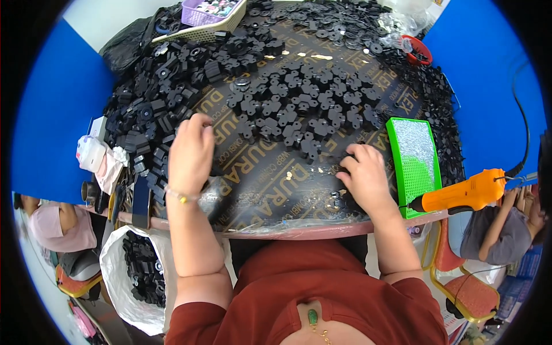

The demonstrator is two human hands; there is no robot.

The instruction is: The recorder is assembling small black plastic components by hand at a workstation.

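My left hand (pixel 192 149) hovers at the right edge of a heaped pile of black plastic parts (pixel 164 75), fingers loosely bent and slightly blurred. Nothing shows in it, though its underside is hidden. To the right, my right hand (pixel 368 175) is over the dark tabletop, its fingers curved and apart, with no part visible between them. Ahead of both hands stands a close group of black plastic housings (pixel 305 103) with side lugs, mostly set upright side by side. A few small dark bits (pixel 339 201) lie left of my right wrist.
On the right are a green tray (pixel 411 190) of small silvery screws and an orange electric screwdriver (pixel 466 192) with a cord. Black discs (pixel 339 26), a red bowl (pixel 418 50) and a purple basket (pixel 198 14) line the back. A white sack (pixel 115 270) of parts stands lower left.
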